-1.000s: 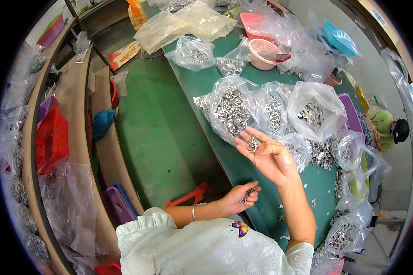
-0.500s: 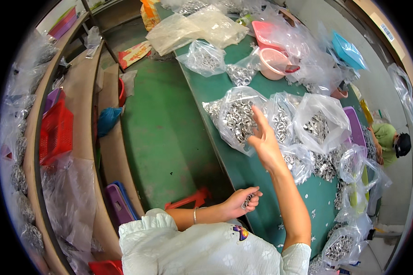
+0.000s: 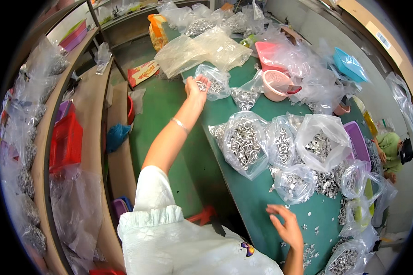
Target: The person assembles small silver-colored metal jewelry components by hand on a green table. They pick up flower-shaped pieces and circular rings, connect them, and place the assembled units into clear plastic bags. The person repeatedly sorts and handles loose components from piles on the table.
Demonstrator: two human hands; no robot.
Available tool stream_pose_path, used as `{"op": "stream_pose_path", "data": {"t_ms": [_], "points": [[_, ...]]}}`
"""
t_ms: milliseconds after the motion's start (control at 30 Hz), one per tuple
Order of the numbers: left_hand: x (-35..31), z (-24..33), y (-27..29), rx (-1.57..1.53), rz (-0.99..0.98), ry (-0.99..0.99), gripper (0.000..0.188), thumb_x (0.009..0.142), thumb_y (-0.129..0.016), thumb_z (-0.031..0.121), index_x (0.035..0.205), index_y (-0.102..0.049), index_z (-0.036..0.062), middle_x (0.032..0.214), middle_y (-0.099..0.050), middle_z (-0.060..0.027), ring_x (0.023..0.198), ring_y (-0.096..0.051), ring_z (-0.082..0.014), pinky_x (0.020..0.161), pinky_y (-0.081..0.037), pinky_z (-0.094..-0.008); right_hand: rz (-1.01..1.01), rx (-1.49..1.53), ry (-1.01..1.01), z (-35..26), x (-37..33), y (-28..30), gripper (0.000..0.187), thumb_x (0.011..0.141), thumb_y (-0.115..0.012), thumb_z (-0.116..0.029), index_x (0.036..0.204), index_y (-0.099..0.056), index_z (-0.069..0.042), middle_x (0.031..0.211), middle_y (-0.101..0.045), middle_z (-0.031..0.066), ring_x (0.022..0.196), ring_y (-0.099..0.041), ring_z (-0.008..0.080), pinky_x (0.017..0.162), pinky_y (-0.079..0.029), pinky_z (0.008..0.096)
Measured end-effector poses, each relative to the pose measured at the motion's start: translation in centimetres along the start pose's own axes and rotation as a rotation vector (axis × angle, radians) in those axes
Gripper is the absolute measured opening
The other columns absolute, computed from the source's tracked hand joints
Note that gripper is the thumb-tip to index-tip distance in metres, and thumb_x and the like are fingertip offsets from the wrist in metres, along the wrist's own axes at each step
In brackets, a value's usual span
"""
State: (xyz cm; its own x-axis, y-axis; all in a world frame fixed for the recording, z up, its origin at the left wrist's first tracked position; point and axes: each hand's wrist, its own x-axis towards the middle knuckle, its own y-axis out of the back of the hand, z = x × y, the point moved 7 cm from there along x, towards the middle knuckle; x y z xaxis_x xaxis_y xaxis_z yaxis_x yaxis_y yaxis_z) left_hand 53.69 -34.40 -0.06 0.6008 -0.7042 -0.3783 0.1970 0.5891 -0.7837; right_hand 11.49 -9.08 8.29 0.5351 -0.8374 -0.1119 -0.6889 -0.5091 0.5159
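My left hand (image 3: pixel 196 88) is stretched out to the far left corner of the green table (image 3: pixel 234 192). Its fingers curl around several small silvery metal rings (image 3: pixel 200 85). Right beside it lies a clear plastic bag (image 3: pixel 219 85) with similar pieces inside. My right hand (image 3: pixel 287 225) hovers above the near part of the table with its fingers apart, holding nothing. Small loose metal pieces (image 3: pixel 310 251) lie close to it. Between the two hands sits a large clear bag of metal rings (image 3: pixel 245 144), its mouth spread wide.
More bags (image 3: pixel 321 142) of metal parts crowd the table's right side. A pink basket (image 3: pixel 275 85) and a purple tray (image 3: pixel 357 143) stand among them. Shelves with a red basket (image 3: pixel 65 142) run along the left. A person in green (image 3: pixel 389 149) is at the far right.
My left hand has reached forward from near my body to the far bag, carrying the rings. The right hand has drawn back from the large bag toward me.
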Motion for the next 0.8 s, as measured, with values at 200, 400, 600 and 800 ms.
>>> {"op": "stream_pose_path", "data": {"t_ms": [200, 400, 600, 800], "points": [[1.6, -4.3, -4.8, 0.437, 0.03, -0.198, 0.053, 0.091, -0.035, 0.046, 0.099, -0.054, -0.0027, 0.097, -0.054, -0.0154, 0.092, -0.052, -0.0269, 0.083, -0.043, -0.0421, 0.378, 0.186, -0.299, 5.7, -9.4, 3.1, 0.024, 0.08, -0.056, 0.0, 0.103, -0.059, 0.002, 0.095, -0.063, 0.0108, 0.09, -0.059, 0.0184, 0.081, -0.045, 0.0295], [2.5, 1.2, -3.9, 0.608, -0.391, -0.219, 0.017, 0.087, -0.053, 0.018, 0.093, -0.056, 0.0025, 0.082, -0.055, -0.0075, 0.072, -0.053, -0.0176, 0.064, -0.044, -0.0311, 0.884, 0.24, -0.422, 10.4, -21.9, 6.4, 0.019, 0.087, -0.053, -0.007, 0.101, -0.059, 0.003, 0.093, -0.062, 0.0063, 0.089, -0.056, 0.0132, 0.084, -0.042, 0.0271], [-29.0, 2.2, -1.4, 0.416, -0.902, -0.885, 0.021, 0.088, -0.045, 0.006, 0.103, -0.051, -0.007, 0.093, -0.055, -0.0157, 0.086, -0.054, -0.0224, 0.072, -0.049, -0.0313, 1.171, -0.182, -0.575, 13.3, -31.7, 4.7, 0.028, 0.084, -0.055, -0.007, 0.11, -0.055, 0.002, 0.113, -0.057, 0.0131, 0.109, -0.051, 0.0228, 0.093, -0.037, 0.0317], [-48.3, -18.3, 5.6, 1.197, -1.85, -0.203, 0.035, 0.078, -0.056, -0.005, 0.113, -0.055, 0.0005, 0.119, -0.054, -0.0145, 0.111, -0.051, -0.0286, 0.094, -0.041, -0.0368, 1.046, -0.601, -0.59, 10.2, -31.4, 2.7, 0.035, 0.074, -0.065, -0.009, 0.108, -0.059, -0.007, 0.118, -0.051, 0.0106, 0.107, -0.046, 0.0308, 0.092, -0.033, 0.0399]]}}
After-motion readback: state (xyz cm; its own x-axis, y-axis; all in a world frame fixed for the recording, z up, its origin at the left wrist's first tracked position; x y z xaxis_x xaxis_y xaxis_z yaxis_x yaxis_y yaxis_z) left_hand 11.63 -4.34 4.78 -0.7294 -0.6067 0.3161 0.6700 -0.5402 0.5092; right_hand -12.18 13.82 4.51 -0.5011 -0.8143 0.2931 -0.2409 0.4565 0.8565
